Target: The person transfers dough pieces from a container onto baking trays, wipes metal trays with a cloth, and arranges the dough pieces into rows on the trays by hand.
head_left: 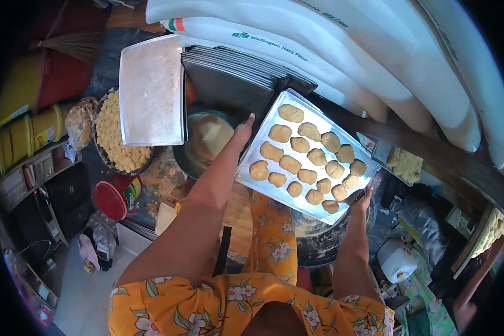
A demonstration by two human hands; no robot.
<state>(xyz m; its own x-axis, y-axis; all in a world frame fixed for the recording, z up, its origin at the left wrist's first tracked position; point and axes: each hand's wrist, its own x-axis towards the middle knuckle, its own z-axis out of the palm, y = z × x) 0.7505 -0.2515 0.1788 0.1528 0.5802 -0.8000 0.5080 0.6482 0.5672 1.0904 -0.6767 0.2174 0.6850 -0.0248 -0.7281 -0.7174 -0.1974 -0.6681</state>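
A shiny metal baking tray (pixel 263 151) carries several flattened lumps of dough (pixel 289 163) in loose rows. My left hand (pixel 244 131) grips the tray's left edge, with its other fingers mostly hidden beneath. At the lower right corner my right hand (pixel 363 200) is closed on the same tray. The tray hangs tilted in front of me, over a round dark tub (pixel 325 246). Left of my left hand stands a green-rimmed basin (pixel 182 159) with pale powder in it.
A bowl heaped with dough pieces (pixel 117 134) sits at left, partly under an upturned stack of trays (pixel 151 92). More trays (pixel 235 64) lean against white flour sacks (pixel 330 39). A red bucket (pixel 111 200) lies lower left; a white jug (pixel 397 260) stands right. Another person's arm (pixel 476 285) shows far right.
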